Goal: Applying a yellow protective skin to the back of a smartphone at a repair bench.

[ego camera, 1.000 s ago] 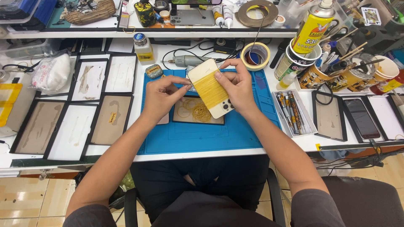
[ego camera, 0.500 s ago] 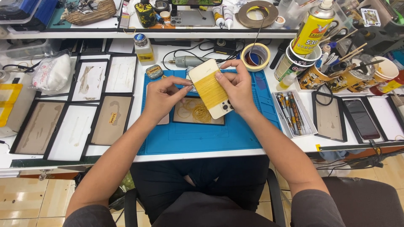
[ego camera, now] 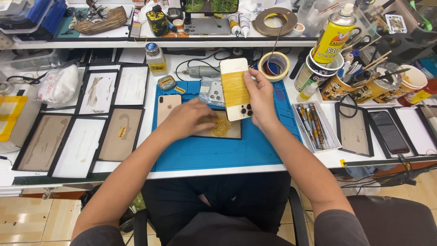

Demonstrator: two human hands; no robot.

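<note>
My right hand (ego camera: pixel 261 98) holds a white phone (ego camera: pixel 236 89) upright over the blue work mat (ego camera: pixel 214 150); yellow rubber bands are wound round its middle and its camera cluster sits at the lower end. My left hand (ego camera: pixel 189 120) rests palm down on the mat, fingertips on a loose heap of yellow rubber bands (ego camera: pixel 221 127) lying on a flat dark-framed panel (ego camera: pixel 227 133). A second, gold-backed phone (ego camera: pixel 169 107) lies flat on the mat just left of that hand.
Several framed panels (ego camera: pixel 82 136) lie in rows to the left. A tray of tools (ego camera: pixel 314 127) and a black phone (ego camera: pixel 389 132) sit to the right. Behind the mat are a tape roll (ego camera: pixel 273 66), a spray can (ego camera: pixel 333 36), cups of tools (ego camera: pixel 346 84) and a small bottle (ego camera: pixel 155 58).
My left hand has let go of the white phone and dropped to the rubber bands on the mat. My right hand has swung the phone more upright.
</note>
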